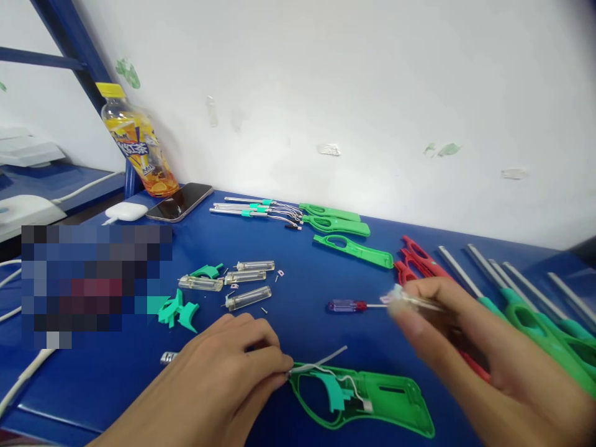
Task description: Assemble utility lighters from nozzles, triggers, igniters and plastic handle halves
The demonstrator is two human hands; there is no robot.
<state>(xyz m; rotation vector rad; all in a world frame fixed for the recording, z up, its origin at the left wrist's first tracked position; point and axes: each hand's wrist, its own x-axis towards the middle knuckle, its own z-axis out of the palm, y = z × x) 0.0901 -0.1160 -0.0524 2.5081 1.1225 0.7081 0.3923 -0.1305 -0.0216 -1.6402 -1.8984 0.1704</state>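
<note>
A green lighter half-shell (410, 403) lies open side up at the table's front. In it are a teal trigger (334, 392), a white wire and a thin pale tube (328, 357). My left hand (233, 366) pinches at the shell's narrow end, around a metal lighter tube (168, 357) whose tip pokes out beyond the hand. Its middle is hidden. To the right, my right hand (465, 347) is raised and closed on a clear lighter fuel tank (401, 297), smeared by motion. Behind those fingers lies a purple-handled screwdriver (347, 305).
Several clear fuel tanks (249, 298), screws and teal triggers (177, 310) lie left of centre. Green half-shells (356, 251) and wired metal tubes (239, 207) lie near the wall. Red shells (419, 257) and long-tubed lighters (526, 310) are at right. A phone (181, 202) and bottle (137, 149) stand back left.
</note>
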